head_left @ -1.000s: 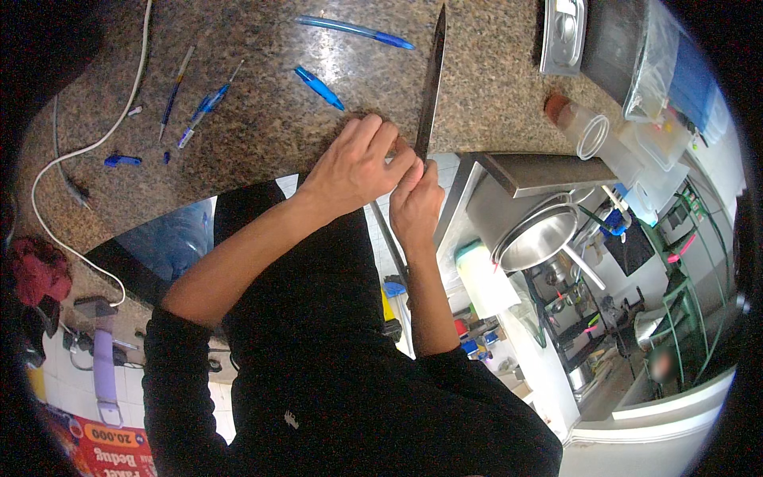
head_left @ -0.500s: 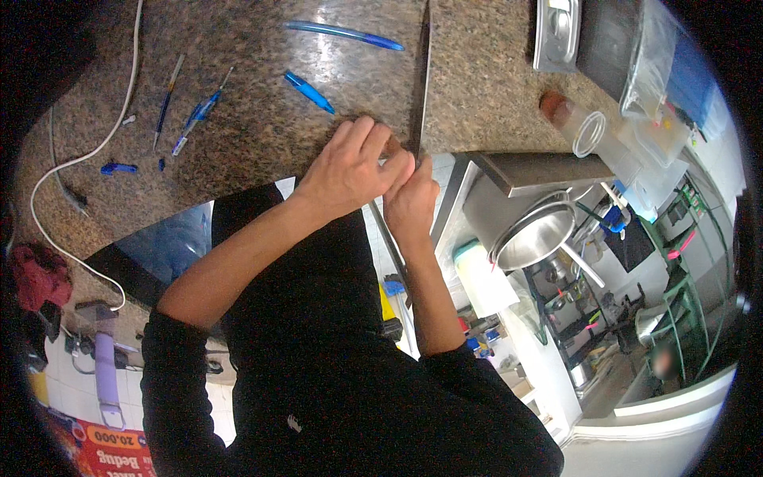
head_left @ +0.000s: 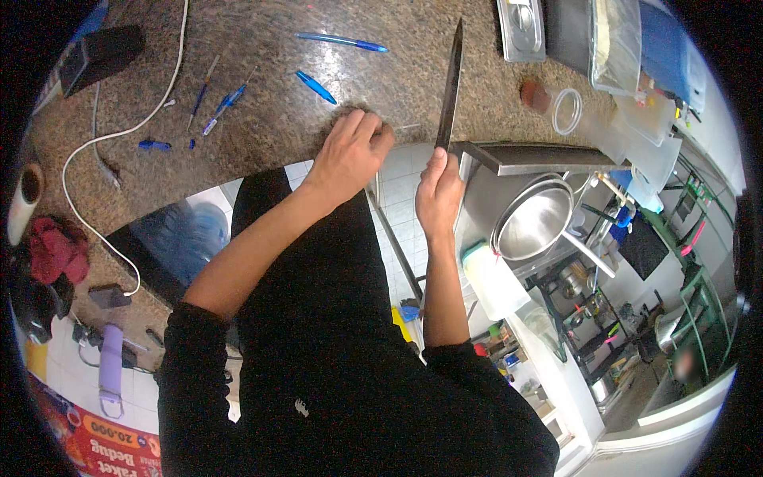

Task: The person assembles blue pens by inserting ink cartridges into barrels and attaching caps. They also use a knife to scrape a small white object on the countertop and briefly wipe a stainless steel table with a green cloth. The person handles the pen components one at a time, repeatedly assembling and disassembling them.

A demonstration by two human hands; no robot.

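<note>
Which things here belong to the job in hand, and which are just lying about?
Probably the job:
- knife, held by right hand
- left hand, contents hidden
- perhaps blue pen parts

Probably lying about:
- white cable
- dark red cloth
- metal pan

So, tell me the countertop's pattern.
The countertop is speckled brown with darker flecks, showing best in the head view.

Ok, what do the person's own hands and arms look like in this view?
Both the left hand and right hand are bare, with no gloves or watch showing. The forearms are uncovered too. Plain black sleeves end around the elbows, part of a black top with a small pale emblem.
</note>
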